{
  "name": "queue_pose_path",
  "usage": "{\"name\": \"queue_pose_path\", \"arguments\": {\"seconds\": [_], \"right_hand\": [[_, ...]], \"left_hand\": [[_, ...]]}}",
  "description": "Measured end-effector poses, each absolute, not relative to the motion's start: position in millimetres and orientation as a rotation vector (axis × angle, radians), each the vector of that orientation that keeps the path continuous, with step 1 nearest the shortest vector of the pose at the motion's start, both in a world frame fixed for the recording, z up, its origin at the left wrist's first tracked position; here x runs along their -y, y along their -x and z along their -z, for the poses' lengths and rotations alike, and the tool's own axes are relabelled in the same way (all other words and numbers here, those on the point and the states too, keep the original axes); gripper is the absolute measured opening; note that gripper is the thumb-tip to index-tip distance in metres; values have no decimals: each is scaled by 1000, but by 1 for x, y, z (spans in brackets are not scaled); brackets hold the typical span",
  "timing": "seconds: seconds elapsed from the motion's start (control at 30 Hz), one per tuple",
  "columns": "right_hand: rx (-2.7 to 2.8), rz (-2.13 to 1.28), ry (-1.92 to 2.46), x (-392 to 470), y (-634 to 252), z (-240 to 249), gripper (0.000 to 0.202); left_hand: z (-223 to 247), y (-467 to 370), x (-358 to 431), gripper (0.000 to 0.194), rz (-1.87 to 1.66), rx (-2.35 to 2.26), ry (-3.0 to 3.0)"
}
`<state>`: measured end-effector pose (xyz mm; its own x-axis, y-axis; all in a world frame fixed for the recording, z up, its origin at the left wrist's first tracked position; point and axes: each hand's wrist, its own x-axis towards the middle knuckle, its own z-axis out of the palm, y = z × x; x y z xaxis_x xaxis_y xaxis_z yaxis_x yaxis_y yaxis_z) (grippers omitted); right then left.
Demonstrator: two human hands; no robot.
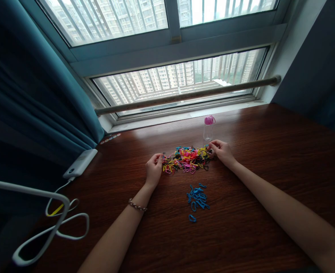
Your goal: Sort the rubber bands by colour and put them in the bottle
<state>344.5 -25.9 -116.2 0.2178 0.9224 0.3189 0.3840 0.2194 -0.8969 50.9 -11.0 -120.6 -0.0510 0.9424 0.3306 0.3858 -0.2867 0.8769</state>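
Note:
A mixed heap of small elastic hair ties (187,157), in red, pink, yellow, black and blue, is spread across the brown table. At its left edge, my left hand (153,170) has thumb and fingers pinched together; what is between the tips is too small to make out. My right hand (222,152) reaches the heap's right end, its fingertips closed by a bit of blue that looks like a hair tie. Nearer to me lies a separate loose group of blue hair ties (198,197), with a single blue hair tie (192,218) just below it.
Behind the heap stands a clear bottle with a pink lid (209,120). To the left, a white power bank (80,163) with a cable lies by the blue curtain (42,76). A white curved tube (42,192) crosses the lower left. A barred window borders the table's far side.

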Motion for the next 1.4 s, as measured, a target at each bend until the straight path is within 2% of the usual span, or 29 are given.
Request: {"name": "queue_pose_path", "arguments": {"seconds": [0.27, 0.5, 0.8, 1.0, 1.27, 1.33, 1.4], "right_hand": [[1441, -637, 1316, 34, -329, 110, 31], [1733, -86, 1429, 37, -332, 115, 14], [1831, -3, 1431, 42, -326, 111, 24], [1789, -201, 1267, 55, -315, 95, 21], [2165, -1210, 844, 81, -284, 77, 25], [2035, -1148, 932, 75, -289, 82, 28], [1810, -919, 1109, 64, -300, 90, 32]], "left_hand": [[129, -48, 5, 24, -1354, -1423, -1634], [132, -46, 2, 22, -1376, -1417, -1665], [135, -45, 2, 25, -1352, -1405, -1682], [137, -45, 0, 24, -1354, -1411, -1636], [133, -46, 2, 23, -1352, -1377, -1635], [131, -46, 4, 23, -1349, -1382, -1652], [129, -48, 7, 24, -1340, -1377, -1689]]}}
